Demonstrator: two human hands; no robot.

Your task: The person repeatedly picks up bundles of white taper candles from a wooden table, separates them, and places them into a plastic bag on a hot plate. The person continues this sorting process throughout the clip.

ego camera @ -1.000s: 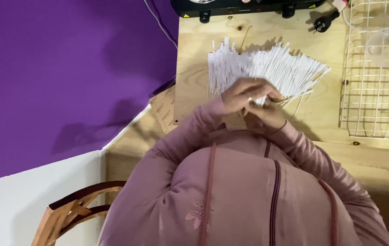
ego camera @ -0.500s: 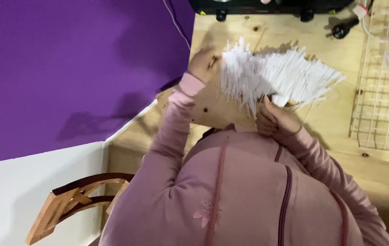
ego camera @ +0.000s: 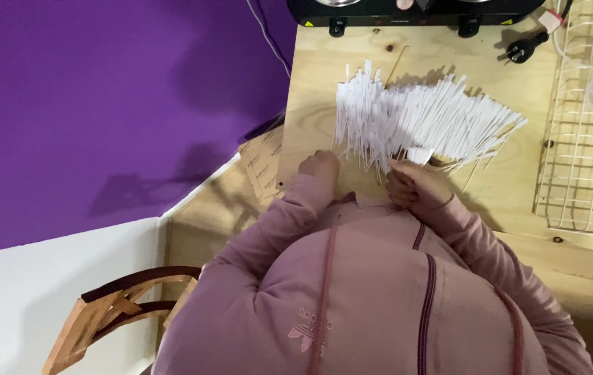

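Observation:
A fan of several long white paper strips lies spread on a plywood board. My right hand is closed around the gathered lower ends of the strips at the fan's base. My left hand sits with curled fingers on the board, just beside the fan's lower left edge. Whether it pinches a strip is hidden. Both arms wear pink sleeves, and my pink sweatshirt covers the near part of the board.
A white wire rack lies to the right. A black appliance and a black plug sit at the far edge. Brown paper pieces lie left of the board, a wooden chair lower left, and a purple wall to the left.
My left hand came back down from the fan's upper left edge to its lower left corner. The strips now lie spread wider. My right hand stayed at the base.

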